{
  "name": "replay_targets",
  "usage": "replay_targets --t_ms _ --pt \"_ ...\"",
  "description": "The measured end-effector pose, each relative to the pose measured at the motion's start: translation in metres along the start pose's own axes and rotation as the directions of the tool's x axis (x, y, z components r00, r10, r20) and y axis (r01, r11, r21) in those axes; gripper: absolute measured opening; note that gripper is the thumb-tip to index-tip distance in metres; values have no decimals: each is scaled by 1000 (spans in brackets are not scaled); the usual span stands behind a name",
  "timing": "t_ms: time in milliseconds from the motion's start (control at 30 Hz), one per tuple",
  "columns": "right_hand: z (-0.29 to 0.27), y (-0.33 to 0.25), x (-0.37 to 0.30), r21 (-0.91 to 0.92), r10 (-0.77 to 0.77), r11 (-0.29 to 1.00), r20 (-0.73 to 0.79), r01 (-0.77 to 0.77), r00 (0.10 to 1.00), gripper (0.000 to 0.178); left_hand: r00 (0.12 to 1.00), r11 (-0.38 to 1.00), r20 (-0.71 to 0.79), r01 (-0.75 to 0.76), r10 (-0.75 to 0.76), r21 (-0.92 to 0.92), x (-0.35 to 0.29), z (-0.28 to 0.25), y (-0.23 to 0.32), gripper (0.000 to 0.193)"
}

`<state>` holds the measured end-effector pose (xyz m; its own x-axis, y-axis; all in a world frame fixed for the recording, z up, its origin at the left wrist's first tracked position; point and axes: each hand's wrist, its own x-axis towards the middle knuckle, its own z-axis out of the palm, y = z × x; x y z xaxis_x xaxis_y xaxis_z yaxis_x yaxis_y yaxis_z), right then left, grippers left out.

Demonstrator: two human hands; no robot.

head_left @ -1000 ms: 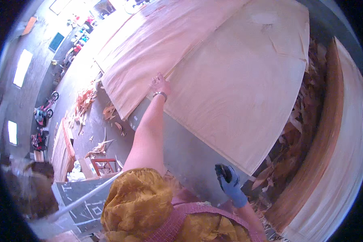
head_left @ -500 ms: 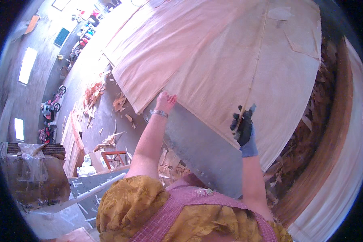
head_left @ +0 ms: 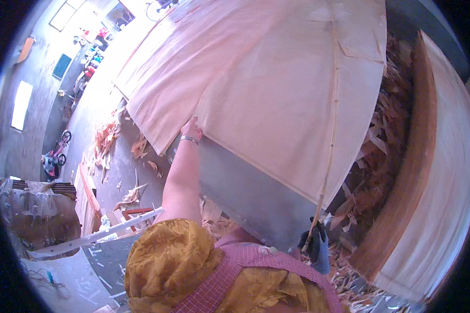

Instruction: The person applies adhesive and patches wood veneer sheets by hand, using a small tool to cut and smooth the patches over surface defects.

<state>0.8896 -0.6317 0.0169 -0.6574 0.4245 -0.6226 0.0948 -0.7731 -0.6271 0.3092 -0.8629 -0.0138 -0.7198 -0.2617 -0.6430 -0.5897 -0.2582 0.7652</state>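
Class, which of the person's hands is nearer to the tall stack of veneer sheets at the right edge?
Right. The gloved right hand grips a thin stick just left of the veneer stack; the bare left hand rests on a sheet edge far across.

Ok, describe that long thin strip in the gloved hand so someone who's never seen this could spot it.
Start at the big pale veneer sheet lying over the grey table. A thin strip runs down the sheet's right part and past its near edge into the gloved right hand. Unlike the short curled scraps beside it, it is one long, nearly straight sliver.
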Motion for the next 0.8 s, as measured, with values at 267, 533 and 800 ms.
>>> replay_targets --t_ms 267,533,800 --pt "-57 11 -16 -173 -231 966 -252 191 940 21 989 959 -82 137 -120 249 -18 -3 -14 42" --pt "-84 15 -17 -191 -288 949 -193 252 938 25 995 992 -1 -101 101 76 -12 6 -46 28" --pt "-93 45 -10 -529 -503 787 -251 318 827 20 651 663 233 -748 722 35 -132 80 -17 20"
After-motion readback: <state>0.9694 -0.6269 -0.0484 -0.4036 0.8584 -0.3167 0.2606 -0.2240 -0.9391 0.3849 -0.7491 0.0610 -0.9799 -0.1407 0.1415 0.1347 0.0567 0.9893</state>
